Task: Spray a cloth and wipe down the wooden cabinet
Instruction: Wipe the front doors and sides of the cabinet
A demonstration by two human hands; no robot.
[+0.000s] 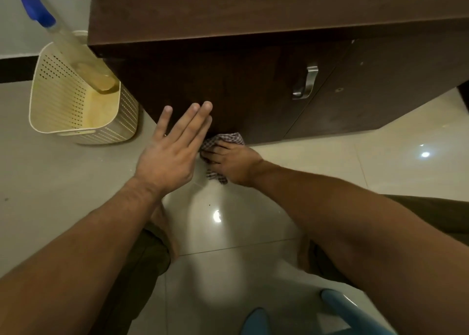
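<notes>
Head view: a low reach

A checked fabric cloth (223,139) is gripped by the right hand (233,162), arm stretched low, at the bottom edge of the dark brown wooden cabinet (228,86). The left hand (167,154) is spread flat, fingers straight, before the cabinet front.

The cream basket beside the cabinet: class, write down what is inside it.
A spray bottle with a blue head leans inside the basket, base down. Its near wall hides part of the bottom.
</notes>
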